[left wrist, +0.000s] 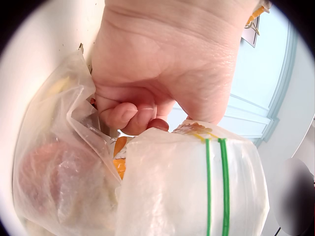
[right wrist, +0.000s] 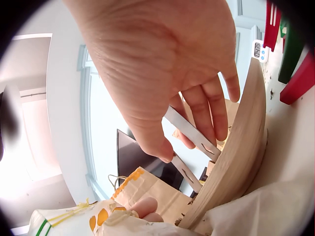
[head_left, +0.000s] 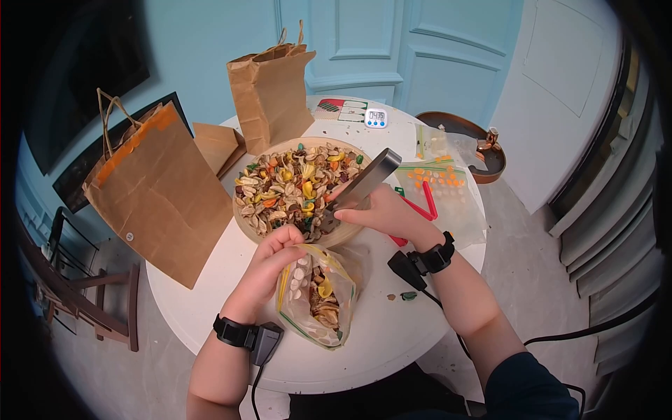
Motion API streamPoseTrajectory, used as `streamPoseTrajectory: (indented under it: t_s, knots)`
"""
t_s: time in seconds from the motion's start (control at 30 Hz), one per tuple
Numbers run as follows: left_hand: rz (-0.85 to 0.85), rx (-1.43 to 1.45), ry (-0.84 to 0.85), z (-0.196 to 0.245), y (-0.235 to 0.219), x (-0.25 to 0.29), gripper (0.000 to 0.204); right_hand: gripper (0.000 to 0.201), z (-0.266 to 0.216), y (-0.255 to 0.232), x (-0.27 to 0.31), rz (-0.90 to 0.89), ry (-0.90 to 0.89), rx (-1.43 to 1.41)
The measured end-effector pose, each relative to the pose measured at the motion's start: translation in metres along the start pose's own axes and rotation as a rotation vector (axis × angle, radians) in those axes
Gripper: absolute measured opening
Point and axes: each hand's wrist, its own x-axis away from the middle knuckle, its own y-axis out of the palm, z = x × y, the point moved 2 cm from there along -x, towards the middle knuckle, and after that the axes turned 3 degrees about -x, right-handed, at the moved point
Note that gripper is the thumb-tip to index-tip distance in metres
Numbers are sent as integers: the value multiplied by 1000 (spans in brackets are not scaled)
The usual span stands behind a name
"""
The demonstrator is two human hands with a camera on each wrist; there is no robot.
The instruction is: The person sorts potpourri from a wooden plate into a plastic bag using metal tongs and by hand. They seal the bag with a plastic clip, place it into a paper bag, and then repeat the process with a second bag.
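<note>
My left hand point(head_left: 260, 271) pinches the top edge of a clear zip bag point(head_left: 288, 302) near the table's front. The bag stands with its mouth spread, dried petals and yellow pieces point(head_left: 324, 288) inside; its green zip strip point(left wrist: 225, 182) shows in the left wrist view. My right hand point(head_left: 383, 212) holds metal tongs point(head_left: 369, 178) between thumb and fingers, their two arms apart. The tong tips reach down into potpourri point(head_left: 274, 183) at the near right of a round wooden bowl point(right wrist: 246, 140), where the ends are hidden. The bag sits right by the bowl's near rim.
Brown paper bags point(head_left: 161, 199) stand left of the bowl and another tall paper bag point(head_left: 266, 101) behind it. A white timer point(head_left: 376, 117) is at the back. Flat zip bags point(head_left: 458, 199) and red clips point(head_left: 429, 200) lie right. Small loose bits point(head_left: 409, 296) lie near my right wrist.
</note>
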Motion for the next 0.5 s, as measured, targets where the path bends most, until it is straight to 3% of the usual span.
streamPoseTrajectory:
  t_s: [0.5]
  knots:
    - [8, -21, -2, -1, -1, 0, 6, 30, -10, 2, 3, -5, 31, 20]
